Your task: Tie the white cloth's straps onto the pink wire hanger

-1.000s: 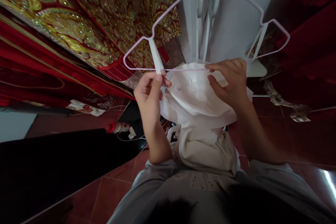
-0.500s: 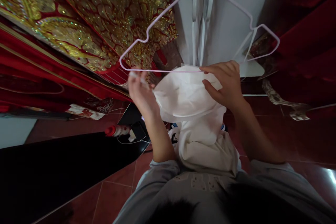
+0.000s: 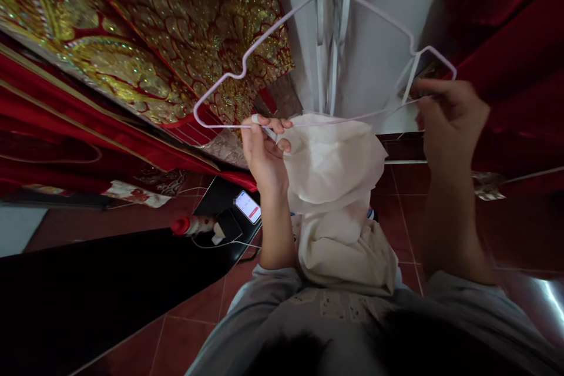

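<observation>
A pale pink clothes hanger point(image 3: 288, 12) hangs in front of me. My left hand point(image 3: 267, 155) has its fingers curled at the lower bar, left of the middle, and a narrow white strip point(image 3: 269, 133) shows among them. At the hanger's right end, my right hand point(image 3: 452, 117) is slightly blurred, its thumb and forefinger closed at the bar. A white strap point(image 3: 410, 79) loops over the right notch, just beside those fingers. White cloth point(image 3: 332, 158) bunches below the bar between my hands and drops into beige-white folds point(image 3: 348, 252) near my lap.
Gold-sequined red garments point(image 3: 145, 41) hang at the left, and dark red cloth point(image 3: 515, 53) hangs at the right. A black table point(image 3: 110, 288) at lower left bears a lit phone point(image 3: 248, 207), a red-capped bottle point(image 3: 192, 225) and a white cable. Behind the hanger stand metal rods point(image 3: 326, 53).
My right hand has moved right, from the white cloth to the hanger's end. My left hand has shifted right along the bar, uncovering the phone. The hanger sits slightly lower and farther left in view.
</observation>
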`<act>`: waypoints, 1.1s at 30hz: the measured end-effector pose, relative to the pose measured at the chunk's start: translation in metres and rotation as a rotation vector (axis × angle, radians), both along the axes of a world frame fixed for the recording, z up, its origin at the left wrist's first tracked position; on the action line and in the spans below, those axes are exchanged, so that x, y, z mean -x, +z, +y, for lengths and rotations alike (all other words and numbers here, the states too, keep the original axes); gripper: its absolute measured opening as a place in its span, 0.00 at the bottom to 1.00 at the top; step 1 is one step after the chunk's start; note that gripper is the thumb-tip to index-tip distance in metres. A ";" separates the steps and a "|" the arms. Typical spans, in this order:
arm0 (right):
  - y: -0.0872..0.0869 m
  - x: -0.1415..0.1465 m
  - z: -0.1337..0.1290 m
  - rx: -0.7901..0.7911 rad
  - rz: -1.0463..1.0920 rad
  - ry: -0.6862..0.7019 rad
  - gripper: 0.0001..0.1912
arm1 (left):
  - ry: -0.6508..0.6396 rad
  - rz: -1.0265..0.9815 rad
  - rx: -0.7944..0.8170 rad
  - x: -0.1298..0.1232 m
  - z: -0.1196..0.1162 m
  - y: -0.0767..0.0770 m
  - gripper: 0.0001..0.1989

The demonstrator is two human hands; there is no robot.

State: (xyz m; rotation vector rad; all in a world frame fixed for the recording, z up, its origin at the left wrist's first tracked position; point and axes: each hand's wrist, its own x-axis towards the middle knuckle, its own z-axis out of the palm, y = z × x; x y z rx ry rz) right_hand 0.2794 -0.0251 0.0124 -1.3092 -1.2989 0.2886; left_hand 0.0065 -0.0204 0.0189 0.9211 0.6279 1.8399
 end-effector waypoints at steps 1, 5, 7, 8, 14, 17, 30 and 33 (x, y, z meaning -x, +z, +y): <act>0.005 0.002 0.000 0.028 -0.003 0.051 0.13 | 0.004 -0.004 0.004 -0.001 0.000 0.000 0.13; 0.026 0.028 0.001 -0.178 0.019 0.140 0.12 | 0.032 0.024 0.038 -0.001 0.000 0.003 0.12; 0.033 0.036 0.004 -0.298 0.042 0.094 0.12 | 0.050 0.061 0.063 0.002 0.000 0.004 0.12; 0.034 0.035 0.007 -0.341 0.053 0.055 0.14 | 0.053 0.078 0.072 0.003 -0.001 0.005 0.13; -0.004 -0.013 0.043 -0.544 0.070 -0.031 0.38 | 0.026 0.127 0.097 0.007 -0.004 0.006 0.17; -0.025 -0.019 0.041 -0.661 0.039 -0.252 0.33 | 0.026 0.141 0.106 0.005 -0.004 0.005 0.17; -0.002 0.045 -0.001 -0.118 -0.591 0.248 0.26 | 0.085 0.198 0.145 0.002 -0.007 -0.010 0.15; -0.004 0.041 -0.001 -0.140 -0.574 0.257 0.25 | 0.342 0.236 0.117 0.028 -0.001 -0.021 0.11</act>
